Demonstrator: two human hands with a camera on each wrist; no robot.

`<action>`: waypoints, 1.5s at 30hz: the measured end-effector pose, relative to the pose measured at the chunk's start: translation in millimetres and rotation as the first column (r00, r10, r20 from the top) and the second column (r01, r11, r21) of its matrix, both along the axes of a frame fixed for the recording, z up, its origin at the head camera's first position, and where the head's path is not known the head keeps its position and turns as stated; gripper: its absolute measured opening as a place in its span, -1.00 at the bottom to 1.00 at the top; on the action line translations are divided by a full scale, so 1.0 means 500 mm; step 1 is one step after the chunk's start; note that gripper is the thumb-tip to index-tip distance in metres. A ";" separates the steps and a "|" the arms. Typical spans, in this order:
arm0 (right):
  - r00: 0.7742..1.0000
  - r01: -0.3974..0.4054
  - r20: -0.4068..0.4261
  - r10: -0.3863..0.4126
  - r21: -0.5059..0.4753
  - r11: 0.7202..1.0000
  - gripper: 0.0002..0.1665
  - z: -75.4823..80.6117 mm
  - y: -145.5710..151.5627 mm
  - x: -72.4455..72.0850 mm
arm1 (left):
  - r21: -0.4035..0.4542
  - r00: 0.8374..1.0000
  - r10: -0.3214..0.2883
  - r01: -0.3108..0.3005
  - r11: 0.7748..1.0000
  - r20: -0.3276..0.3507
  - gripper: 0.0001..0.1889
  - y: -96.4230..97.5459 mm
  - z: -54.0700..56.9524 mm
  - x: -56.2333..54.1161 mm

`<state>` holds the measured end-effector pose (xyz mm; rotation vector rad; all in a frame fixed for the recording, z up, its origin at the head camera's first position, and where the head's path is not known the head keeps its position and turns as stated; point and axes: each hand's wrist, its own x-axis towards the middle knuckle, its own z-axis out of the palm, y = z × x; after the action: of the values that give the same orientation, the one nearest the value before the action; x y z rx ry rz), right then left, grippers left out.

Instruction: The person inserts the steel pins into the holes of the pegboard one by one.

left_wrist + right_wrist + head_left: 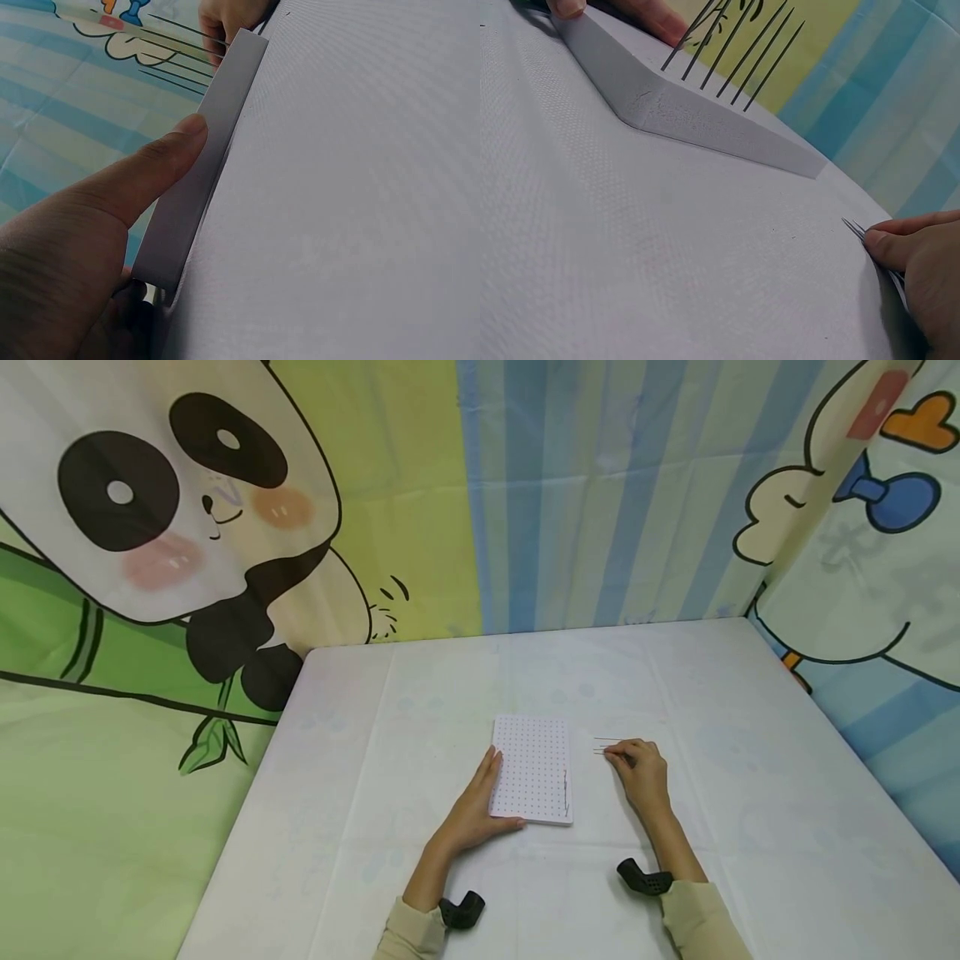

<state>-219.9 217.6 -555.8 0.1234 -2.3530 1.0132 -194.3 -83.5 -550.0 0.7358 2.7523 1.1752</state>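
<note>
A white block with a grid of dots [531,760] lies flat on the table. My left hand [472,806] braces its near left corner, thumb along the near edge and fingers straight against the left side. In the left wrist view the thumb [161,161] presses the block's side. Several thin dark needles [727,45] stand upright in a row near the block's right edge. To the right of the block, my right hand [639,772] pinches thin needles [853,230] between thumb and fingertips, close over the table; their far ends are hidden by the hand.
The white cloth-covered table [420,693] extends around the block. Behind it hangs a printed curtain [600,493] with a panda and stripes. A black wrist camera mount [643,878] juts out beside the right wrist, another [462,912] beside the left.
</note>
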 end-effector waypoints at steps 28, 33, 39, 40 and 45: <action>1.000 -0.009 -0.004 0.009 0.043 0.999 -0.93 -0.004 -0.002 0.002 | 0.006 1.000 -0.006 0.006 1.000 -0.019 0.23 -0.001 -0.004 0.001; 0.999 -0.001 -0.032 0.001 0.023 1.000 -0.93 -0.004 -0.004 0.003 | 0.007 1.000 -0.005 0.006 1.000 -0.014 0.23 0.000 -0.004 0.000; 0.994 0.003 -0.107 -0.003 -0.001 1.000 -0.94 -0.002 -0.005 0.001 | 0.009 1.000 -0.004 0.004 1.000 -0.017 0.23 0.000 -0.006 -0.001; 0.993 0.004 -0.117 -0.004 -0.006 1.000 -0.94 -0.001 -0.005 0.001 | 0.010 1.000 -0.004 0.004 1.000 -0.016 0.23 0.000 -0.005 -0.001; 0.990 -0.020 -0.138 0.006 -0.099 0.995 -0.92 0.004 -0.011 0.005 | 0.006 1.000 -0.008 0.009 1.000 -0.009 0.23 0.000 -0.003 0.001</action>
<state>-217.4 211.9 -553.8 0.1653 -2.1759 1.0920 -193.9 -83.7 -551.5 0.7547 2.7513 1.1827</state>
